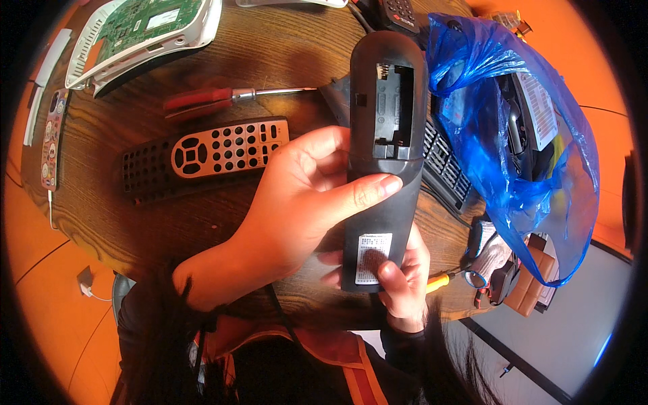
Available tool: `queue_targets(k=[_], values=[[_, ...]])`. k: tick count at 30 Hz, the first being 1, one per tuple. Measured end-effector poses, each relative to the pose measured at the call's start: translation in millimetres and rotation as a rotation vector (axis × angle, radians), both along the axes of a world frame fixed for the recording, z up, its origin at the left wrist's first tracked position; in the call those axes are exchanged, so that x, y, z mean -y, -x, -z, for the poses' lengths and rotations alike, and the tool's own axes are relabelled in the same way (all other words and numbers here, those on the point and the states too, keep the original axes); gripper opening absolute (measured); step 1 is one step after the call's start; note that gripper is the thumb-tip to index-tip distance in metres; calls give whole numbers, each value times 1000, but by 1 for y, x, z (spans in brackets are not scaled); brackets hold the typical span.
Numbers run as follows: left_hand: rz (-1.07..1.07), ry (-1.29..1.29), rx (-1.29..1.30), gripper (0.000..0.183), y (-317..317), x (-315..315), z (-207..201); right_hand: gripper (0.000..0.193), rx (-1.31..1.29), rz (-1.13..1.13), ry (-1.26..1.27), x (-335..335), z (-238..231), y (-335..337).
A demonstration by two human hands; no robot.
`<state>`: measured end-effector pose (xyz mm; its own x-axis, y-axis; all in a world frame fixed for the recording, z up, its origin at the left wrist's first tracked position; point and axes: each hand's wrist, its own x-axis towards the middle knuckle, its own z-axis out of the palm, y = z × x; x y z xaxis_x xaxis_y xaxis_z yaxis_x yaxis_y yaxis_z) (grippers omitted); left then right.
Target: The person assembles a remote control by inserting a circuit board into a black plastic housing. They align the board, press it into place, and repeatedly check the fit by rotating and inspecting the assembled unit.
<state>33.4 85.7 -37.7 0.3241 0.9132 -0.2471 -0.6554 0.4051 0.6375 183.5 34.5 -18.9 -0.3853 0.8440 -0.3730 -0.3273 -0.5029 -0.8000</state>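
Observation:
A black remote control stands upright in the middle of the view, its back turned toward me. Its battery bay has no cover and no batteries, and a metal spring shows at the top. My left hand grips it from the left side, thumb across the back below the bay. Around the lower end my right hand is closed, its thumb beside a white label. A remote's face shell, black and copper with button holes, lies on the table left of my left hand.
A red-handled screwdriver lies behind the shell. Back left is a white housing with a green circuit board. A blue plastic bag holding dark devices fills the right. A cabled phone rests at the left edge; a yellow handle lies front right.

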Motion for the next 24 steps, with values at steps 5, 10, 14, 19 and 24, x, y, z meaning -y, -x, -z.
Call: queue_targets(k=[5,10,14,19,24], values=[[-26,-24,-10,27,0,0,0,46,-109,30,83,-1,-3,1],[-53,4,-26,30,-1,0,1,39,52,1,43,-4,-2,1],[-46,-3,-7,30,-1,0,1,33,53,-3,36,-3,0,0],[-64,0,14,25,-3,-1,1,31,87,11,-34,-1,6,-1],[-48,-8,12,27,-3,1,2,27,146,-18,-97,-1,8,-4]])
